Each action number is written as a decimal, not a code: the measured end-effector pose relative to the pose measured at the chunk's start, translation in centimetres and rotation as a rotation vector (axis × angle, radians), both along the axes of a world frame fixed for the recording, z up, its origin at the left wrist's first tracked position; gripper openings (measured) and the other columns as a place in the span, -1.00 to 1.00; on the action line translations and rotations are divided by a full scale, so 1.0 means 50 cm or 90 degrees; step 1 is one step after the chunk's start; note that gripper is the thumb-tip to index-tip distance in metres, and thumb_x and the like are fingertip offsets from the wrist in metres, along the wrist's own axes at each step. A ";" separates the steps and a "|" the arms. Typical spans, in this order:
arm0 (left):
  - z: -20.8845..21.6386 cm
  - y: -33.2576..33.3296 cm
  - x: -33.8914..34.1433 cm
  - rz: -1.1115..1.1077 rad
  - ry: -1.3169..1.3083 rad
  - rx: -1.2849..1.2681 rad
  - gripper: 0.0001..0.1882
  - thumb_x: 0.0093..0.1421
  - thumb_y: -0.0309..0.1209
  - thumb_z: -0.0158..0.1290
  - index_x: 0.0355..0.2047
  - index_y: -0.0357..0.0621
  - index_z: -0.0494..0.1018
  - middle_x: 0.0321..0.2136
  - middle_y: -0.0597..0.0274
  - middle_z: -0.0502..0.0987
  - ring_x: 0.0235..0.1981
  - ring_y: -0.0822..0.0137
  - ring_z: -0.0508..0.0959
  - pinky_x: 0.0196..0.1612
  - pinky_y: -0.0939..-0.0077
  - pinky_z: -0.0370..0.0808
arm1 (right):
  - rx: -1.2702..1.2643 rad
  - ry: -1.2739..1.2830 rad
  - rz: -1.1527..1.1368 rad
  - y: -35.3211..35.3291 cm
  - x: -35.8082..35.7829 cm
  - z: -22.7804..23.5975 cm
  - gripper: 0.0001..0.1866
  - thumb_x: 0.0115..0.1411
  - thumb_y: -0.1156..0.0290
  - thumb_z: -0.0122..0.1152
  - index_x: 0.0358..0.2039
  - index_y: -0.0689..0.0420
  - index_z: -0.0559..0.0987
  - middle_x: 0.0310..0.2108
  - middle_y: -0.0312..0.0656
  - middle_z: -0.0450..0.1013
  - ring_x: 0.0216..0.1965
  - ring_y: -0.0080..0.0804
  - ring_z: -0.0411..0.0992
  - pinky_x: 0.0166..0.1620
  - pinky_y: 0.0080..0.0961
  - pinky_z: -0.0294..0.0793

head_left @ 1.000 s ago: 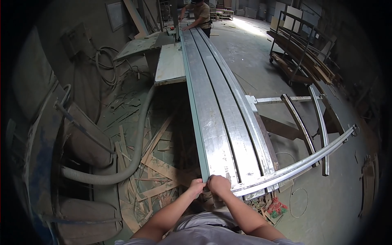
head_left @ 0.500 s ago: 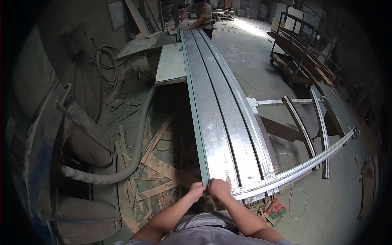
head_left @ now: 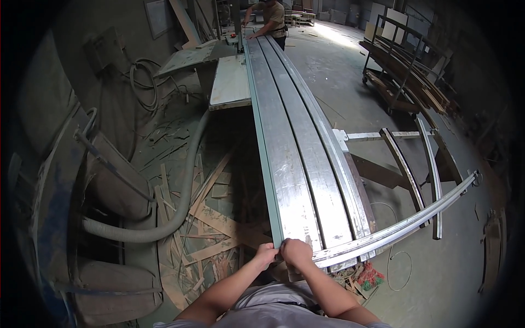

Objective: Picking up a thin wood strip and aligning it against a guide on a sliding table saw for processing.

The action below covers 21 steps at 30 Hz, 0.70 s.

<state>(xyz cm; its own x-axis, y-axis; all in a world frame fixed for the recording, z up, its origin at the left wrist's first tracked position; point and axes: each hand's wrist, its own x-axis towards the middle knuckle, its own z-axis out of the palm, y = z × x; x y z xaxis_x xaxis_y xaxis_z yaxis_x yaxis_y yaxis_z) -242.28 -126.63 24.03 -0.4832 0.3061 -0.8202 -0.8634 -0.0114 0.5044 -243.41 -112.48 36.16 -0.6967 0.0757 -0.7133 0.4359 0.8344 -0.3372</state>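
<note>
A long, narrow, pale-green strip (head_left: 264,161) lies along the left side of a silver sliding saw table (head_left: 292,164) and runs away from me. At its near end, my left hand (head_left: 266,255) pinches the strip with the fingers closed. Right beside it, my right hand (head_left: 297,253) is closed over the same end, knuckles up, at the table's near left corner. Its fingertips are mostly hidden. At the far end another person (head_left: 272,22) leans over the table, with one hand resting near the strip.
A pale side table (head_left: 229,82) adjoins the saw on the left. A grey hose (head_left: 188,180) curves over wood offcuts (head_left: 216,224) on the floor. A metal rail (head_left: 404,221) crosses the table's near end toward a frame at right. Beyond stands a loaded cart (head_left: 391,82).
The view has shifted very slightly. Both my hands keep their place at the strip's near end, and the far person stays bent over the table.
</note>
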 end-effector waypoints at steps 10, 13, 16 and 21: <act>0.007 -0.001 0.010 0.005 -0.016 0.009 -0.92 0.20 -0.47 0.03 -0.42 -0.09 0.52 -0.51 0.42 0.52 -0.58 0.54 0.43 -0.55 0.63 0.31 | 0.025 0.023 0.014 -0.004 0.014 -0.030 -0.63 0.21 0.18 -0.14 -0.28 0.08 0.62 -0.33 -0.02 0.57 -0.27 -0.04 0.55 -0.19 -0.16 0.52; 0.010 -0.004 0.012 -0.001 -0.012 0.011 -0.92 0.20 -0.47 0.02 -0.41 -0.09 0.52 -0.50 0.42 0.53 -0.58 0.55 0.43 -0.55 0.64 0.31 | 0.025 0.021 0.011 -0.005 0.017 -0.028 -0.63 0.21 0.18 -0.14 -0.27 0.07 0.61 -0.33 -0.01 0.56 -0.26 -0.04 0.55 -0.18 -0.16 0.52; 0.011 0.000 0.012 0.008 -0.013 0.010 -0.92 0.20 -0.48 0.02 -0.40 -0.09 0.52 -0.50 0.41 0.53 -0.57 0.55 0.43 -0.55 0.65 0.30 | 0.021 0.023 0.014 -0.004 0.017 -0.027 -0.63 0.21 0.18 -0.14 -0.26 0.07 0.61 -0.32 0.00 0.56 -0.25 -0.04 0.54 -0.17 -0.15 0.52; -0.017 -0.006 0.021 0.005 -0.008 0.000 -0.92 0.18 -0.49 0.03 -0.42 -0.10 0.52 -0.55 0.42 0.50 -0.64 0.56 0.38 -0.62 0.63 0.21 | 0.016 -0.001 0.014 -0.003 0.016 -0.018 -0.63 0.21 0.17 -0.14 -0.25 0.07 0.61 -0.30 0.00 0.56 -0.24 -0.03 0.54 -0.17 -0.14 0.51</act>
<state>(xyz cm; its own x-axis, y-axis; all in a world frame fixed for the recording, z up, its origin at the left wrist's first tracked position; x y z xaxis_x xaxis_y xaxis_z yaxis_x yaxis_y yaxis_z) -241.24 -126.92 23.19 -0.4757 0.3023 -0.8261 -0.8694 -0.0190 0.4937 -242.62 -112.64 35.23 -0.6970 0.0783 -0.7128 0.4180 0.8520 -0.3151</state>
